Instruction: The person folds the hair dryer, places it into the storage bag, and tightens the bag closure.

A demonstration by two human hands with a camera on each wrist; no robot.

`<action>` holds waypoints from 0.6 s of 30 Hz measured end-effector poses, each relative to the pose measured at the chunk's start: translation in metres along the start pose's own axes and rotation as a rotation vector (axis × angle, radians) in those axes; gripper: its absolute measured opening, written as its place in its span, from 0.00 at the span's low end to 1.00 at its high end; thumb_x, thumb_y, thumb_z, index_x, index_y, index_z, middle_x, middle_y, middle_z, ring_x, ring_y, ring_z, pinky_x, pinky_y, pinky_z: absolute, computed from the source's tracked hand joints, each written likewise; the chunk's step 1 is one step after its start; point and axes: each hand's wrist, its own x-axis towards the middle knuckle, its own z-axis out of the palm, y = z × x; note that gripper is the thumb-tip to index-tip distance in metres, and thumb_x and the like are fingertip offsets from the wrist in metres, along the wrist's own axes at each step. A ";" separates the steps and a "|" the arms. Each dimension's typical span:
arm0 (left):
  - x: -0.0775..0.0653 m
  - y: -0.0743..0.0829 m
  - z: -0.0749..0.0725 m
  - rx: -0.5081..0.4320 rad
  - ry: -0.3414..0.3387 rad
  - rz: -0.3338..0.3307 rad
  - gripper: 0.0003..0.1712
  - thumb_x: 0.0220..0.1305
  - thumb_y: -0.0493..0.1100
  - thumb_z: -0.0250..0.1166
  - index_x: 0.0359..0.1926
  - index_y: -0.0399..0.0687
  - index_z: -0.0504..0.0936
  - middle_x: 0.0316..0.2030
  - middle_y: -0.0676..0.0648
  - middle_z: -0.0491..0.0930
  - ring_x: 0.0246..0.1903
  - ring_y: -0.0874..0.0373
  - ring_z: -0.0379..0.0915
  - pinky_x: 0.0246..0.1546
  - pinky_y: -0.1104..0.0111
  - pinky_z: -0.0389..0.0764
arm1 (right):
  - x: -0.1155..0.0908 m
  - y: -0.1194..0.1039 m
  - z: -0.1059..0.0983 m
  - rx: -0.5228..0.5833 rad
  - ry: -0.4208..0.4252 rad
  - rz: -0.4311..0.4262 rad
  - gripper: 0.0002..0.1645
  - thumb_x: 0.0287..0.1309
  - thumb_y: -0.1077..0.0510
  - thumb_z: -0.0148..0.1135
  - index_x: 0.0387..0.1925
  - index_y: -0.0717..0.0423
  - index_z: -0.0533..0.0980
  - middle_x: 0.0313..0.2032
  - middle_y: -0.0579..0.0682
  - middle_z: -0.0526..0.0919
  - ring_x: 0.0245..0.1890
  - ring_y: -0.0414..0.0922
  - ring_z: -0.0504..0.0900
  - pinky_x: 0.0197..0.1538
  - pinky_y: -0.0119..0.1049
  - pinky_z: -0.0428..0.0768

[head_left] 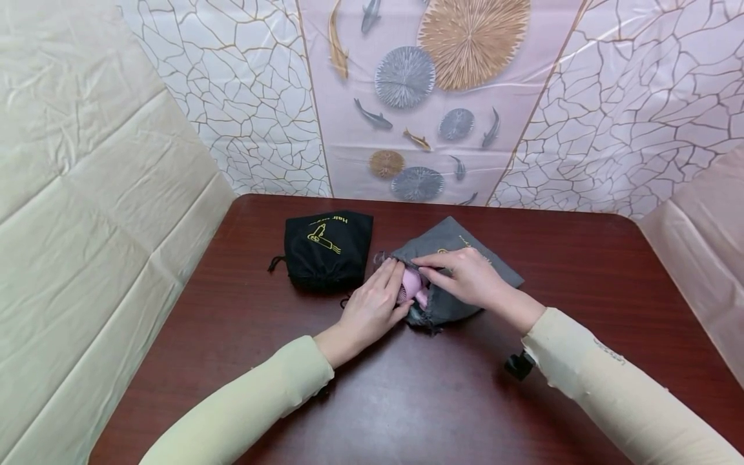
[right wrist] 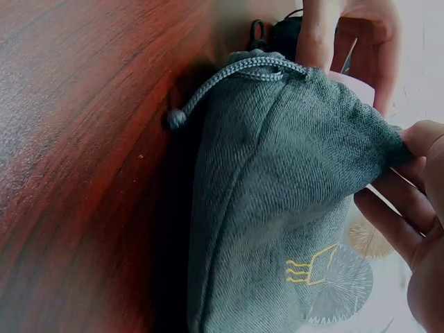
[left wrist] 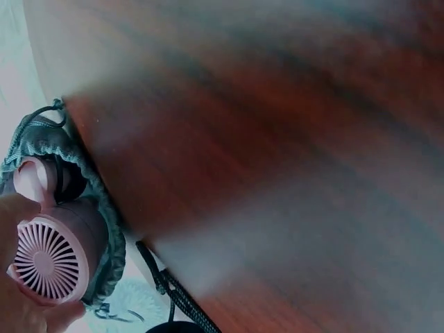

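Observation:
A pink hair dryer (head_left: 411, 284) sits in the mouth of a grey drawstring bag (head_left: 429, 240), its rounded rear end showing. In the left wrist view the slotted vent of the dryer (left wrist: 45, 258) faces out, ringed by the gathered rim. My left hand (head_left: 374, 301) grips this rear end between thumb and fingers. With thumb and fingertips, my right hand (head_left: 472, 279) pinches the upper edge of the bag opening, pulling the cloth to a point in the right wrist view. The rest of the dryer is hidden inside the bag.
To the left lies a black drawstring bag (head_left: 349, 242) with a yellow hair dryer print, its cord trailing out. A grey cord (right wrist: 222, 75) hangs from the bag mouth. Both bags rest on a dark red-brown table (head_left: 401, 407), with patterned cloth walls (head_left: 267, 77) behind.

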 end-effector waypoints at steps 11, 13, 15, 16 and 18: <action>-0.004 -0.001 -0.001 -0.045 -0.146 -0.099 0.45 0.65 0.54 0.78 0.72 0.31 0.72 0.65 0.32 0.80 0.64 0.44 0.80 0.61 0.57 0.83 | -0.005 0.004 0.006 -0.034 -0.046 0.009 0.15 0.67 0.64 0.70 0.54 0.56 0.89 0.44 0.54 0.93 0.26 0.40 0.81 0.34 0.43 0.82; -0.006 -0.004 -0.004 -0.069 -0.155 -0.111 0.45 0.65 0.53 0.79 0.72 0.31 0.72 0.65 0.33 0.80 0.64 0.43 0.80 0.61 0.56 0.84 | -0.005 0.005 0.006 -0.034 -0.052 0.008 0.15 0.67 0.63 0.70 0.54 0.56 0.89 0.44 0.53 0.93 0.25 0.39 0.80 0.33 0.42 0.81; -0.008 -0.009 -0.007 -0.073 -0.144 -0.119 0.45 0.63 0.52 0.80 0.72 0.33 0.72 0.64 0.34 0.81 0.63 0.44 0.81 0.59 0.55 0.85 | -0.005 0.006 0.007 -0.039 -0.058 0.006 0.15 0.67 0.63 0.70 0.54 0.55 0.89 0.44 0.53 0.93 0.25 0.38 0.79 0.32 0.41 0.80; -0.008 -0.012 -0.009 -0.068 -0.137 -0.121 0.45 0.63 0.52 0.80 0.72 0.34 0.72 0.65 0.35 0.80 0.63 0.45 0.81 0.59 0.56 0.85 | -0.005 0.006 0.006 -0.038 -0.060 0.006 0.15 0.67 0.62 0.70 0.54 0.55 0.89 0.44 0.52 0.93 0.24 0.37 0.78 0.32 0.40 0.80; -0.007 -0.018 -0.012 -0.054 -0.133 -0.123 0.47 0.62 0.52 0.81 0.74 0.36 0.71 0.66 0.37 0.80 0.64 0.46 0.80 0.59 0.57 0.85 | -0.005 0.006 0.006 -0.039 -0.064 0.005 0.15 0.68 0.62 0.70 0.54 0.55 0.89 0.43 0.52 0.93 0.22 0.37 0.75 0.30 0.39 0.78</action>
